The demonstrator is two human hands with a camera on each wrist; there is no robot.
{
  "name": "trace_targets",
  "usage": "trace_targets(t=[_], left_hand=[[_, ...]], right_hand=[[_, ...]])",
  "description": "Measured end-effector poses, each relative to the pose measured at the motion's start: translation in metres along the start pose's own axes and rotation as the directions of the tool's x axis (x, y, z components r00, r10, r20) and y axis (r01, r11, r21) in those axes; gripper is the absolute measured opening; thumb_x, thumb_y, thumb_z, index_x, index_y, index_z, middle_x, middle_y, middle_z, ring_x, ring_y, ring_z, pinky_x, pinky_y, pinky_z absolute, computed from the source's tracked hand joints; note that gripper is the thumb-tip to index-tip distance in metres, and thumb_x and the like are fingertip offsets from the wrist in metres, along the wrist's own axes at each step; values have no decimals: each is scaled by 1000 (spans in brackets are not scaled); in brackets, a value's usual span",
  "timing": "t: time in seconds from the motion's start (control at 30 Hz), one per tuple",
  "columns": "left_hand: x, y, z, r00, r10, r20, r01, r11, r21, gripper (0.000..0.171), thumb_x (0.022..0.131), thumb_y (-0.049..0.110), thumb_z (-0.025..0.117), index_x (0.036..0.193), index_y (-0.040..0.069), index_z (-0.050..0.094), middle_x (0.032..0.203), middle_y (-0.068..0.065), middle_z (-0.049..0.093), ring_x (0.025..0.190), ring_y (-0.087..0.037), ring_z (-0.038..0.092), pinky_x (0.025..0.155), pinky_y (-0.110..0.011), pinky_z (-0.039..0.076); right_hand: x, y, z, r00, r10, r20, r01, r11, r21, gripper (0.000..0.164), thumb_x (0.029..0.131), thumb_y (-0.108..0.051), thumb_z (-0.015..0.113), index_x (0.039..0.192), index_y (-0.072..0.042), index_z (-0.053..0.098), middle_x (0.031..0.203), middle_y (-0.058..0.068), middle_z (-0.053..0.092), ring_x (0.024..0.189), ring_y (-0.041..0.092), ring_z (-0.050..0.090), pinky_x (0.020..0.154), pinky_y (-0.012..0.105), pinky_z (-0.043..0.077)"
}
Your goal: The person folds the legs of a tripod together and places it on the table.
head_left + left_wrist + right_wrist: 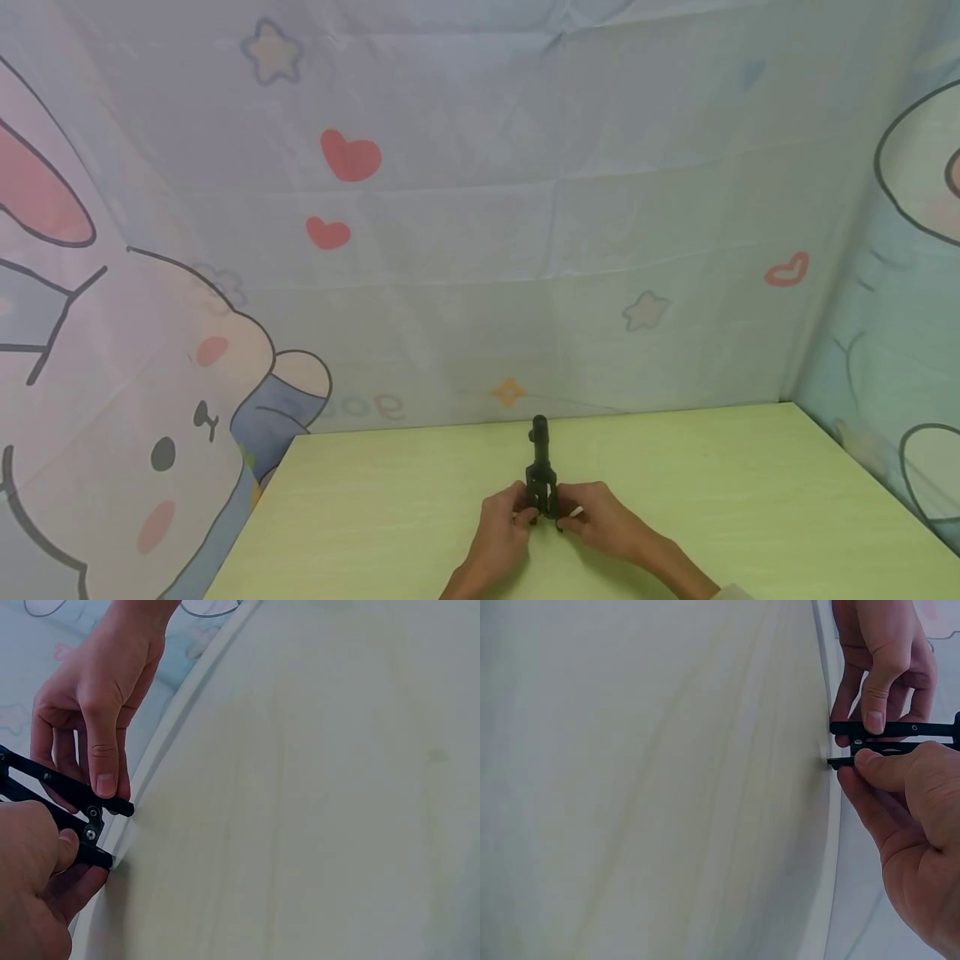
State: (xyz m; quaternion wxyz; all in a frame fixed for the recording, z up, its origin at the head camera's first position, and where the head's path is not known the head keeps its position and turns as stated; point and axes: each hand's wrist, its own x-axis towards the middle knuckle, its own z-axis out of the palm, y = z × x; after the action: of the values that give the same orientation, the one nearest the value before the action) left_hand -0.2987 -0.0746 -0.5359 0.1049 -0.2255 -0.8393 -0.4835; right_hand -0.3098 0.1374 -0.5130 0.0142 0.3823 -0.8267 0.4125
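A small black tripod [541, 450] with hinged legs lies between both hands, its stem pointing toward the far edge. On its left side, my left hand [501, 523] pinches one leg [95, 858] between thumb and fingers. My right hand [603, 518] pinches another leg [845, 728] from the right. Small hinge links and screws [91, 834] show between the legs in the left wrist view. The legs stand slightly apart at their tips. In the wrist views the fingers cover much of the tripod, and its stem is out of frame.
A pale yellow-green table [375, 508] spreads under the hands. Behind it hangs a printed cloth [465, 208] with hearts and stars, and more cloth with cartoon figures runs down the left and right sides. The table's far edge lies just beyond the tripod.
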Motion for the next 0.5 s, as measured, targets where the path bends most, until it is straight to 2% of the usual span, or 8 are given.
trace_targets(t=[0.5], left_hand=[[2,-1,-3,1000,9,24,-9,1000,-5,15,93,-5,69,92,10,67,90,1,75,84,-8,69,74,-26,56]], right_hand=[[0,1,1,1000,-12,18,11,1000,27,22,90,11,72,106,-5,72,99,8,77,93,18,74,76,21,59]])
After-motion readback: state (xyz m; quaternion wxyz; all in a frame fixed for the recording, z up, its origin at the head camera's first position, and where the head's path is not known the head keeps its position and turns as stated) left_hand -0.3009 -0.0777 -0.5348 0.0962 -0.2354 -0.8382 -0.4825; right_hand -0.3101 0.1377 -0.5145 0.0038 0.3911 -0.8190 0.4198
